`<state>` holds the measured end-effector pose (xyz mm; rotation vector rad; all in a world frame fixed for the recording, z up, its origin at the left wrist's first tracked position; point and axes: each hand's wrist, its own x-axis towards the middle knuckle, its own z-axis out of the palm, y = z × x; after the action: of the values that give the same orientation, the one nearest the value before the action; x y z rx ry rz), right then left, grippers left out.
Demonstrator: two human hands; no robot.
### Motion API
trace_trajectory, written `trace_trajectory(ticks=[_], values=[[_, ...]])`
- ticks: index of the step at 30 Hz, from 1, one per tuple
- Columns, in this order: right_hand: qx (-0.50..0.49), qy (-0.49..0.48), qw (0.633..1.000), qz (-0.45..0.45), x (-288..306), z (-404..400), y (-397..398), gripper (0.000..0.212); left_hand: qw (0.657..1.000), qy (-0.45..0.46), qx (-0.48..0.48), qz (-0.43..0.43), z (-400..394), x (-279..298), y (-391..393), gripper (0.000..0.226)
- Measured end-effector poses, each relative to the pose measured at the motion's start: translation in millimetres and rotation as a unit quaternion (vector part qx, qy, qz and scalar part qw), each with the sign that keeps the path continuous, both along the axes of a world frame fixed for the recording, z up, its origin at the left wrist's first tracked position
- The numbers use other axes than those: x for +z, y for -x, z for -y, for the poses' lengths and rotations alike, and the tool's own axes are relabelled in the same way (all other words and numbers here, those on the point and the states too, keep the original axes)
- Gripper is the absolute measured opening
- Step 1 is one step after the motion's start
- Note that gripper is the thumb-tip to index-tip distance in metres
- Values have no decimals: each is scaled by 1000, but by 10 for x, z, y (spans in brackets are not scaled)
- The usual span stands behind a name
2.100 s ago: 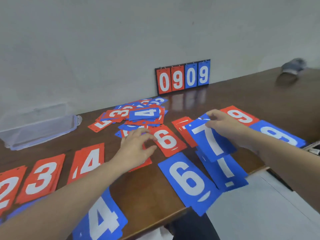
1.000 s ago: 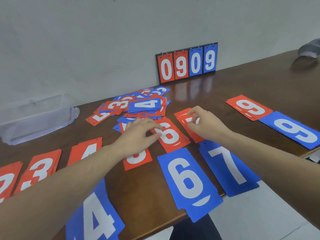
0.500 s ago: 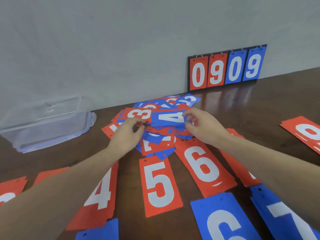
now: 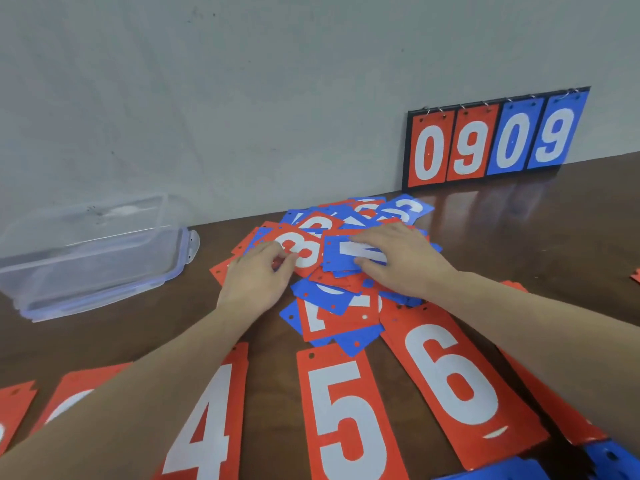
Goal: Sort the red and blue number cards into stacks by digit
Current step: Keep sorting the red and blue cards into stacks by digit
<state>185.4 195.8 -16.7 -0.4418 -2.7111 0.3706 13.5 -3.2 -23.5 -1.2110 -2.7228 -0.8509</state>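
The brown table [image 4: 571, 237] carries your mixed card pile [image 4: 346, 271] beneath both hands. Your right hand [image 4: 401, 261] pinches its blue 4 card [image 4: 349, 252]; your left hand [image 4: 258, 282] fingers the red 3 card [image 4: 304, 249] beside it.

The table [image 4: 104, 341] is dark brown wood with a gloss, and the wall [image 4: 242, 81] behind it is pale grey. The scoreboard [image 4: 495, 140] has a black frame with two red and two blue cards, all with white digits. The pile of cards [image 4: 339, 299] mixes red and blue with white numerals. The 4 card [image 4: 207, 420], 5 card [image 4: 346, 417] and 6 card [image 4: 453, 379] are red with white digits. The plastic container [image 4: 90, 254] is clear with a bluish rim.
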Motion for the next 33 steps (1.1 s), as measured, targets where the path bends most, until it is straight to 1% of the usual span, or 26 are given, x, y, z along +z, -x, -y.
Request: trace_trajectory(ticks=[3, 4, 6, 8, 12, 15, 17, 19, 21, 24, 26, 28, 31, 33], values=[[-57, -8, 998, 34, -19, -91, 50, 41, 1000, -21, -5, 9, -2, 21, -4, 25], [-73, -9, 996, 44, -14, -114, 67, 44, 1000, -11, -4, 10, -3, 24, -6, 27], [-102, -2, 993, 53, 2, -130, 95, 52, 999, 25, -1, 23, 4, 44, -19, 41], [-128, 13, 991, 34, -7, -129, 108, 61, 999, 36, -2, 27, 6, 55, -19, 55], [-169, 75, 983, -21, -31, -150, 88, 68, 999, 33, 5, 23, 10, 42, 4, 67], [-193, 75, 977, -56, -8, -145, 42, 58, 999, 33, 14, 18, 16, 48, -13, 73], [-187, 75, 976, -86, 5, -137, 16, 50, 999, 31, 19, 24, 14, 58, -21, 75], [-172, 101, 974, -110, 18, -120, 5, 47, 999, 17, 21, 35, 22, 67, -22, 75], [-167, 148, 967, -126, 38, -116, -6, 44, 998, -15, 22, 51, 37, 88, -32, 73], [-177, 223, 949, -136, 56, -150, -37, 34, 992, -78, 29, 92, 60, 132, -51, 68], [-180, 253, 940, -142, 53, -167, -57, 25, 988, -103, 36, 114, 86, 175, -70, 64], [-173, 257, 939, -148, 53, -152, -62, 13, 985, -116, 35, 125, 121, 204, -81, 58], [-168, 261, 941, -137, 87, -113, -65, 8, 978, -127, 11, 163, 156, 289, -156, 43], [-175, 264, 939, -136, 157, -90, -86, 5, 970, -148, -5, 191, 179, 344, -209, 42]])
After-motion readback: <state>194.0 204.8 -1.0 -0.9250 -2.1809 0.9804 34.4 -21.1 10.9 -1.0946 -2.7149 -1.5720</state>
